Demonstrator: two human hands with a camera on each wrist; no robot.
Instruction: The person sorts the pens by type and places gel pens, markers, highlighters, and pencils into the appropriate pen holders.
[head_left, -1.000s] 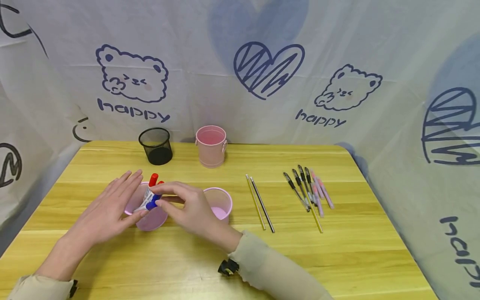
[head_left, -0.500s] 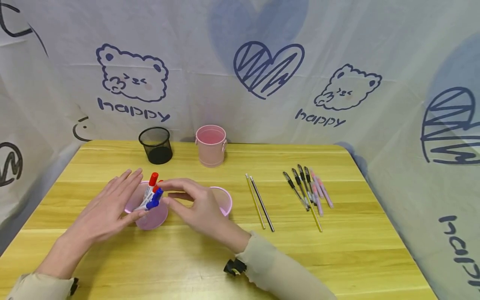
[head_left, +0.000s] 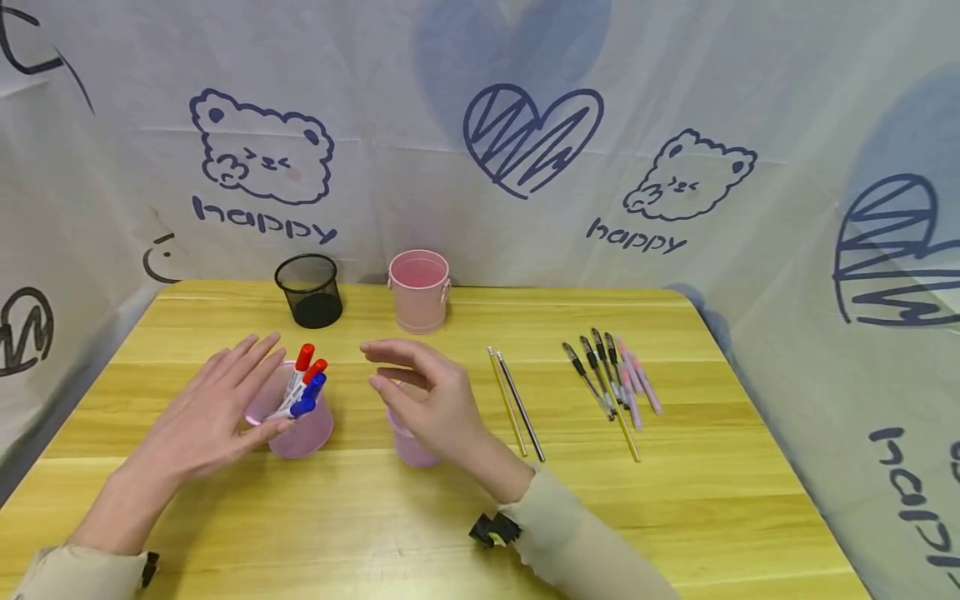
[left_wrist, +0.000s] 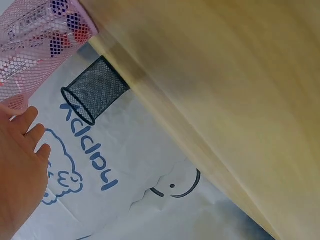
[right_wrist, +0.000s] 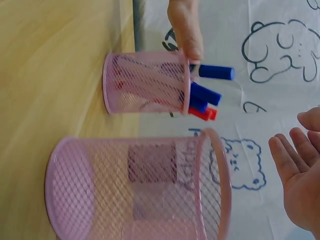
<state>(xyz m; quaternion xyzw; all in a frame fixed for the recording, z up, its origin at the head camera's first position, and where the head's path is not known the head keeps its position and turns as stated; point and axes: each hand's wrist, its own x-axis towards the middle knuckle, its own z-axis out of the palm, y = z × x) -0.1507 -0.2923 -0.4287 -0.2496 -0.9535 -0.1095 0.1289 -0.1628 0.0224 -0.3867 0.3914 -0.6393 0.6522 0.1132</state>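
Note:
A pink mesh pen cup (head_left: 300, 433) stands on the table's left side, with several red- and blue-capped markers (head_left: 306, 387) leaning in it. My left hand (head_left: 213, 408) lies along its left rim, fingers straight, thumb near the front of the rim. In the left wrist view the fingertips are close to that cup's rim. Over a second pink mesh cup (head_left: 415, 450), my right hand (head_left: 442, 400) hovers with bent, parted fingers and nothing between them. It partly hides this cup in the head view; from the right wrist, the cup (right_wrist: 135, 185) appears without pens.
At the back stand a black mesh cup (head_left: 309, 292) and a pink bucket (head_left: 420, 292). Two pencils (head_left: 517, 404) lie right of centre. Further right are several black-gripped pens (head_left: 600, 367), a yellow pencil (head_left: 628, 433) and several pale pink pens (head_left: 637, 379). Printed cloth hangs behind.
My right hand has let go of the blue-capped marker and moved right, away from the marker cup, over the second cup. The left hand has stayed at the rim.

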